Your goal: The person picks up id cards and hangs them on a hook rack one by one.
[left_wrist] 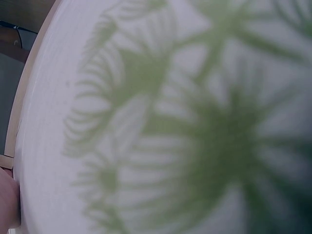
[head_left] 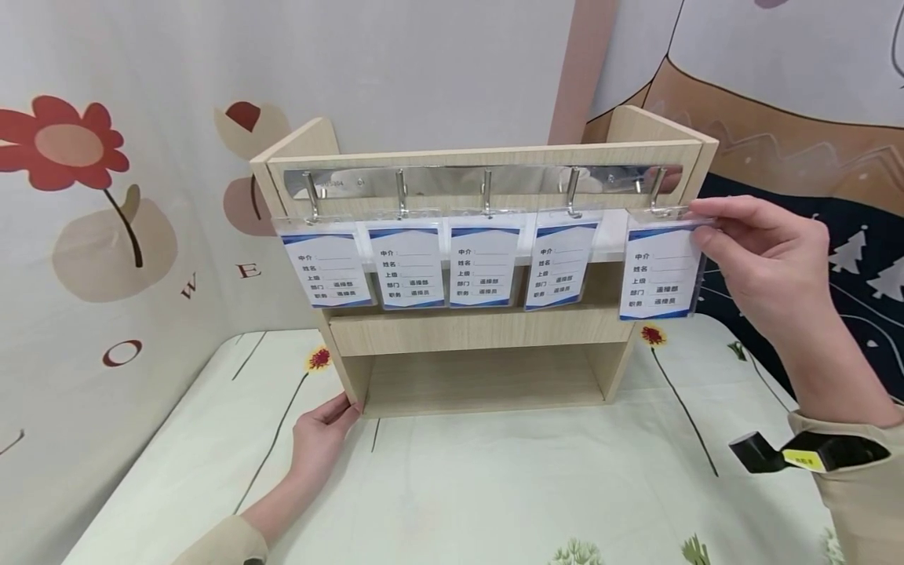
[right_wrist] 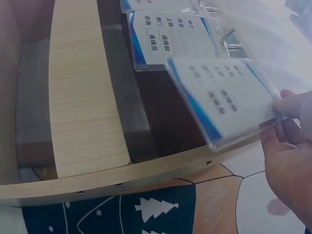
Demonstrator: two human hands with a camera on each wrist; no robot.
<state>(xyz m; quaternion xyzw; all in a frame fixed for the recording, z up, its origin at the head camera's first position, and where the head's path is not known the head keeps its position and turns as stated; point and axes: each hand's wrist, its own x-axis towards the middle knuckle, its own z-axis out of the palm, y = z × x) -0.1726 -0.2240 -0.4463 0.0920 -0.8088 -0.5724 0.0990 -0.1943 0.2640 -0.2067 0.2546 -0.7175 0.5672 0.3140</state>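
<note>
Clear-sleeved badge card [head_left: 660, 269], blue-trimmed, hanging at rightmost hook [head_left: 657, 191], slightly tilted.

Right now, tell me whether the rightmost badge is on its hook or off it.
Cannot tell for certain. The rightmost badge sits right under the last hook, but the right hand pinches its top corner.

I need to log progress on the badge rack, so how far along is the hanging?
Four badge cards already hang from the hooks of the wooden rack. The fifth card is in hand: the right hand pinches its top edge at the last hook, and whether it is seated cannot be told. The left hand touches the rack's lower left corner. Left: releasing that card.
</note>
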